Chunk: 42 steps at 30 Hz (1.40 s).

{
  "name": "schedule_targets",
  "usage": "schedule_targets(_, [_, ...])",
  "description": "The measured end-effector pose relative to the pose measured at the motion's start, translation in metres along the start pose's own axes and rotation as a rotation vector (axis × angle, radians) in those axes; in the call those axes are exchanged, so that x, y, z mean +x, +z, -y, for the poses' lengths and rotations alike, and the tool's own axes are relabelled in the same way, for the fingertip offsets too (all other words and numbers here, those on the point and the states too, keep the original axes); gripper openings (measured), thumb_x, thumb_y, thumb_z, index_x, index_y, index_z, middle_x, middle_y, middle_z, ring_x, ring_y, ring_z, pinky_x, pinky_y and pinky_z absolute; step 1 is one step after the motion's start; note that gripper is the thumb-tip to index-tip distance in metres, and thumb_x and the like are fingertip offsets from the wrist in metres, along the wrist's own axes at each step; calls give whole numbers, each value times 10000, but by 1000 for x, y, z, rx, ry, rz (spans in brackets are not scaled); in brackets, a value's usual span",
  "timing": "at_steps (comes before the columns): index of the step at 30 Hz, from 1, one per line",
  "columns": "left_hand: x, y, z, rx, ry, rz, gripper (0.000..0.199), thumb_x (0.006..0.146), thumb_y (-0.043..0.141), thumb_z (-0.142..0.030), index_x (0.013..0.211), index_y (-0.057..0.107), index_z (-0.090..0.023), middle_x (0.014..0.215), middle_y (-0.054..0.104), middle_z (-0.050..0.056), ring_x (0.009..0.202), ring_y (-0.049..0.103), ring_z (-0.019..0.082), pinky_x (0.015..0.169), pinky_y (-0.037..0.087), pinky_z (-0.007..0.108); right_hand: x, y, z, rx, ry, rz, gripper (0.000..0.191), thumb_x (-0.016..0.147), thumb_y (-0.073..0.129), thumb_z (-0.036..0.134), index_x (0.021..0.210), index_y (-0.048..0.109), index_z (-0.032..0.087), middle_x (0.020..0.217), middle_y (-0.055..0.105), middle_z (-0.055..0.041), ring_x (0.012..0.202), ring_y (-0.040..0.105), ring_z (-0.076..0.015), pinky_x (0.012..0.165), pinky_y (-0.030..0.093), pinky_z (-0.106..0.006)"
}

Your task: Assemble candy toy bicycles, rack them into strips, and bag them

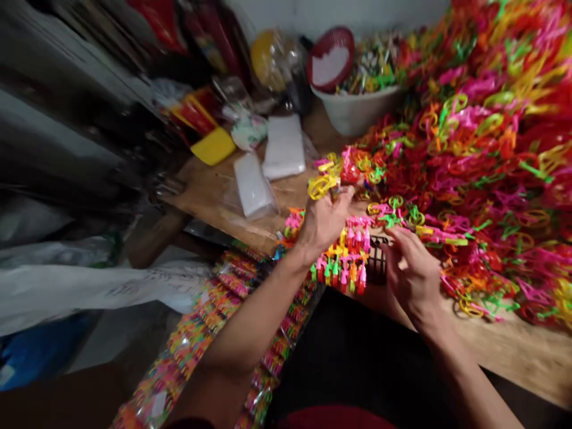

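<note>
My left hand is over the left part of a row of small coloured plastic toys, its fingers closed around a yellow plastic toy with round loops. My right hand is at the right end of a black slotted rack, its fingers bent together; what they pinch is hidden. Between the hands, pink, orange, green and red toys stand side by side in rows on the rack. A green toy lies just beyond my right fingertips.
A big heap of coloured plastic toys covers the table's right side. Behind stands a white tub of small pieces with a red basket. White stacks lie on the wooden table. Bagged toys lie below left.
</note>
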State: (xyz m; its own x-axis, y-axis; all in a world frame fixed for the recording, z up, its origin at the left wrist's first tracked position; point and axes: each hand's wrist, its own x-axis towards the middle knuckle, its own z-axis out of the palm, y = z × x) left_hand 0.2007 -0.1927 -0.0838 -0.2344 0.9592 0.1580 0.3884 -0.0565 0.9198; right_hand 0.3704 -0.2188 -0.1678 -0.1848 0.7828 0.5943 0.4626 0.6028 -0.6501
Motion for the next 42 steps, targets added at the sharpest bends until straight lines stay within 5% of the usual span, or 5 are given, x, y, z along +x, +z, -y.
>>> schedule_targets(5, [-22, 25, -31, -414, -66, 177, 315, 957, 572, -309, 1226, 695, -200, 1243, 726, 67, 1280, 625, 223, 1193, 418, 404, 28, -24, 45, 39, -61, -113, 280, 921, 632, 183, 1200, 621, 166, 1094, 727, -118, 962, 702, -220, 874, 571, -359])
schedule_targets(11, [-41, 52, -43, -194, -114, 225, 304, 1000, 513, -409, 1010, 704, -173, 1032, 740, 87, 1118, 683, 233, 1129, 479, 410, 28, -23, 38, 187, 52, -120, 64, 934, 581, 165, 929, 632, 204, 808, 667, -18, 727, 635, -151, 683, 526, -273])
schedule_targets(22, [-47, 3, -69, 392, 159, 584, 442, 854, 756, -470, 1182, 726, -175, 1193, 753, 102, 1167, 700, 270, 1057, 550, 441, -11, -68, 11, 69, 240, 65, 138, 900, 625, 196, 1001, 719, 199, 808, 704, -13, 672, 638, -134, 626, 484, -254])
schedule_targets(33, [-9, 5, 25, 780, 403, 455, 401, 1037, 362, -250, 1282, 651, -120, 1296, 705, 101, 1216, 636, 218, 1112, 450, 434, -48, -9, 6, 59, 128, 222, 139, 876, 528, 171, 771, 611, 206, 828, 649, -49, 790, 542, -203, 769, 400, -376])
schedule_targets(42, [-14, 4, 27, 706, 426, 401, 421, 1022, 343, -212, 1347, 598, -127, 1348, 680, 107, 1223, 632, 199, 1119, 444, 412, -59, -4, 1, -17, 92, 327, 143, 839, 516, 166, 926, 626, 193, 906, 573, -69, 874, 483, -237, 758, 364, -367])
